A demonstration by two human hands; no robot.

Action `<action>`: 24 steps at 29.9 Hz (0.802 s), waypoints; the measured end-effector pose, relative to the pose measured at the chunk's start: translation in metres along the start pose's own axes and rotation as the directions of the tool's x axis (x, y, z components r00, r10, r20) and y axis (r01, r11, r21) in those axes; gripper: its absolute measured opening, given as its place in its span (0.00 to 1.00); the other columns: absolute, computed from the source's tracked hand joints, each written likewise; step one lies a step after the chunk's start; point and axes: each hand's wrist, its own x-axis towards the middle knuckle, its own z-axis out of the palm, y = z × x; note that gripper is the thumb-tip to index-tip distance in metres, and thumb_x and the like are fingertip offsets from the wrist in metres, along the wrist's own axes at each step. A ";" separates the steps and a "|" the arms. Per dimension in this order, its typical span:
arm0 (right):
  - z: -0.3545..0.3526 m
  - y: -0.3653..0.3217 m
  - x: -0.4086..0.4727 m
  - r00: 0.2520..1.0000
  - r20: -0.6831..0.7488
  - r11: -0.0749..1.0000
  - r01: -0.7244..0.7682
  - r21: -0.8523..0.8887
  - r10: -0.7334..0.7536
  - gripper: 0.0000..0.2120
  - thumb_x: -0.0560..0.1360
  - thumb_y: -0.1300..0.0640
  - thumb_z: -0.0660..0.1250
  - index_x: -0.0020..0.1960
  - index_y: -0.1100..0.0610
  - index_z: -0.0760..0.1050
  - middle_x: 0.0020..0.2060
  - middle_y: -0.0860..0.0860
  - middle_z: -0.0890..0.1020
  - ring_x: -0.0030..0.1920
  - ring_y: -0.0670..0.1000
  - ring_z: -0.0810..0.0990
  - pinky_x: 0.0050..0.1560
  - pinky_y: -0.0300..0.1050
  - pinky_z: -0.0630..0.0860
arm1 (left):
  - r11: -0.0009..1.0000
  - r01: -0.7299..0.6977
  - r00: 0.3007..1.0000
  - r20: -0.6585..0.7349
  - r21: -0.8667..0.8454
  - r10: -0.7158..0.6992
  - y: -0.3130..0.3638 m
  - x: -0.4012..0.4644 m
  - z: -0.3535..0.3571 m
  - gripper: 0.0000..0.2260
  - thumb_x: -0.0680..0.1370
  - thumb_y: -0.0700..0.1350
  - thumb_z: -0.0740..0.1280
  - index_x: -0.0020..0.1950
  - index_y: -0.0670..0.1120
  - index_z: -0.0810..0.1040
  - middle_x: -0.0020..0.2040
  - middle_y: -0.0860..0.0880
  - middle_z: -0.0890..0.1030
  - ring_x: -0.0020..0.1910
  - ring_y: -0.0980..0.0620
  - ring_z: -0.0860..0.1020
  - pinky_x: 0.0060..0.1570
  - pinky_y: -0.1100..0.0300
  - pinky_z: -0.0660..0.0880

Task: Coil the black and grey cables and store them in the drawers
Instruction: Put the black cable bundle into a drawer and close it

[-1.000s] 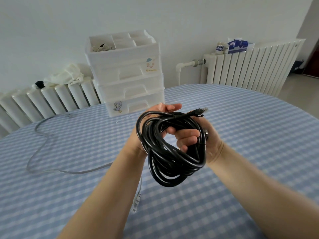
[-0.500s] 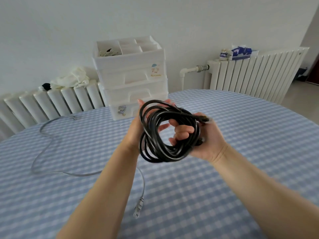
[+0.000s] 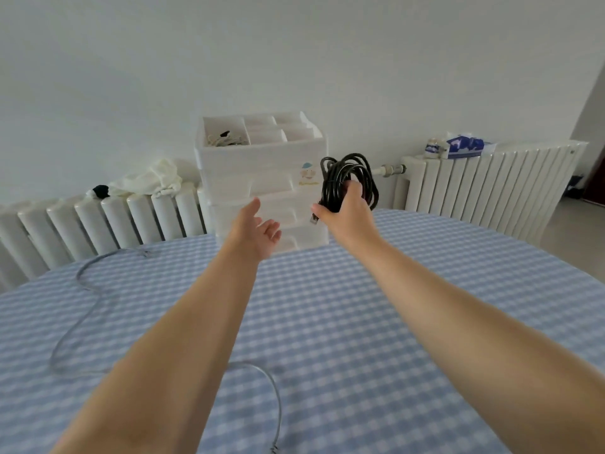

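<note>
Left grip (image 3: 258, 229) slack (right grip (image 3: 343, 209) clenched)

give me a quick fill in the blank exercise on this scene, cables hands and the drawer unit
1. The coiled black cable is gripped by the ____ hand.
2. The left hand is open and holds ____.
3. The grey cable lies uncoiled on the checked ____.
4. The white drawer unit shows all its front drawers ____.

Missing words: right; nothing; tablecloth; closed
</note>
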 end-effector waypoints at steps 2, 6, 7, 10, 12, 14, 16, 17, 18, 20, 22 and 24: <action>0.005 -0.004 0.014 0.998 -0.022 0.989 0.058 -0.137 -0.061 0.26 0.73 0.50 0.72 0.60 0.62 0.64 0.56 0.56 0.79 0.61 0.57 0.74 0.57 0.51 0.73 | 0.998 0.001 1.000 -0.025 -0.057 -0.003 0.002 0.003 0.004 0.31 0.79 0.51 0.64 0.77 0.40 0.56 0.75 0.38 0.63 0.69 0.44 0.70 0.65 0.52 0.69; 0.012 -0.019 0.030 0.992 -0.031 0.965 0.109 -0.240 -0.120 0.25 0.74 0.52 0.71 0.61 0.65 0.64 0.54 0.59 0.79 0.65 0.60 0.70 0.67 0.52 0.67 | 0.975 -0.043 0.999 0.004 -0.217 0.045 0.006 0.010 0.008 0.20 0.78 0.49 0.66 0.69 0.47 0.70 0.75 0.38 0.62 0.63 0.43 0.75 0.57 0.51 0.72; 0.013 -0.022 0.034 0.992 -0.022 0.965 0.115 -0.235 -0.123 0.25 0.74 0.51 0.71 0.60 0.65 0.64 0.54 0.59 0.80 0.65 0.60 0.71 0.68 0.52 0.66 | 0.970 -0.050 0.998 0.020 -0.239 0.056 0.006 0.012 0.008 0.16 0.78 0.49 0.67 0.65 0.48 0.74 0.74 0.37 0.61 0.61 0.43 0.77 0.56 0.50 0.73; 0.017 -0.023 0.042 0.992 0.025 0.961 0.128 -0.247 -0.126 0.26 0.74 0.50 0.71 0.60 0.65 0.62 0.53 0.59 0.80 0.63 0.61 0.73 0.67 0.54 0.67 | 0.962 -0.054 0.996 0.057 -0.268 0.071 0.003 0.014 0.006 0.12 0.77 0.50 0.67 0.59 0.49 0.79 0.74 0.38 0.61 0.58 0.45 0.78 0.56 0.50 0.75; 0.019 -0.023 0.044 0.989 0.059 0.943 0.148 -0.299 -0.137 0.27 0.75 0.51 0.70 0.61 0.66 0.62 0.54 0.59 0.80 0.61 0.59 0.75 0.69 0.52 0.64 | 0.956 -0.058 0.997 0.036 -0.288 0.072 -0.003 0.015 0.002 0.13 0.77 0.51 0.66 0.59 0.49 0.79 0.71 0.41 0.65 0.52 0.48 0.79 0.49 0.53 0.76; 0.019 -0.024 0.045 0.987 0.093 0.933 0.153 -0.326 -0.129 0.27 0.75 0.52 0.70 0.63 0.67 0.61 0.53 0.59 0.80 0.60 0.59 0.75 0.70 0.51 0.63 | 0.963 -0.059 0.998 -0.006 -0.263 0.059 -0.010 0.011 0.001 0.11 0.77 0.52 0.66 0.56 0.49 0.80 0.66 0.44 0.69 0.41 0.52 0.76 0.39 0.58 0.74; 0.018 -0.025 0.047 0.984 0.134 0.925 0.155 -0.346 -0.115 0.28 0.76 0.53 0.69 0.64 0.67 0.60 0.54 0.59 0.79 0.61 0.59 0.74 0.70 0.51 0.61 | 0.971 -0.071 0.997 -0.046 -0.229 0.062 -0.019 0.003 0.001 0.09 0.77 0.50 0.66 0.54 0.49 0.80 0.59 0.46 0.71 0.34 0.53 0.70 0.33 0.62 0.70; 0.019 -0.026 0.047 0.982 0.154 0.923 0.160 -0.349 -0.112 0.27 0.76 0.53 0.69 0.64 0.67 0.59 0.54 0.59 0.78 0.62 0.59 0.73 0.70 0.51 0.61 | 0.972 -0.080 0.996 -0.063 -0.222 0.068 -0.024 -0.002 -0.001 0.09 0.77 0.48 0.67 0.55 0.48 0.79 0.58 0.47 0.72 0.32 0.54 0.68 0.31 0.62 0.68; 0.016 -0.027 0.048 0.980 0.167 0.921 0.163 -0.354 -0.110 0.27 0.76 0.54 0.69 0.64 0.67 0.59 0.54 0.58 0.77 0.63 0.59 0.72 0.70 0.51 0.60 | 0.973 -0.081 0.995 -0.073 -0.218 0.066 -0.028 -0.007 0.001 0.11 0.76 0.47 0.67 0.57 0.48 0.78 0.57 0.47 0.73 0.31 0.54 0.67 0.30 0.63 0.67; 0.013 -0.029 0.051 0.976 0.188 0.922 0.167 -0.350 -0.105 0.26 0.77 0.55 0.67 0.64 0.67 0.59 0.48 0.55 0.74 0.61 0.58 0.72 0.71 0.51 0.60 | 0.975 -0.081 0.994 -0.092 -0.208 0.063 -0.035 -0.017 0.000 0.13 0.76 0.45 0.67 0.60 0.47 0.76 0.58 0.47 0.75 0.29 0.55 0.67 0.29 0.63 0.65; 0.012 -0.033 0.054 0.971 0.216 0.924 0.171 -0.341 -0.100 0.26 0.77 0.56 0.66 0.66 0.67 0.58 0.45 0.53 0.71 0.58 0.56 0.71 0.71 0.51 0.60 | 0.975 -0.106 0.989 -0.120 -0.198 0.084 -0.039 -0.028 -0.001 0.11 0.77 0.46 0.65 0.59 0.48 0.75 0.56 0.48 0.75 0.29 0.55 0.65 0.27 0.64 0.64; 0.009 -0.033 0.058 0.968 0.228 0.915 0.185 -0.359 -0.106 0.26 0.77 0.57 0.66 0.66 0.68 0.57 0.46 0.53 0.70 0.56 0.55 0.69 0.70 0.50 0.60 | 0.976 -0.131 0.983 -0.148 -0.177 0.105 -0.045 -0.037 0.001 0.07 0.78 0.46 0.64 0.56 0.49 0.74 0.53 0.49 0.73 0.28 0.55 0.65 0.25 0.64 0.63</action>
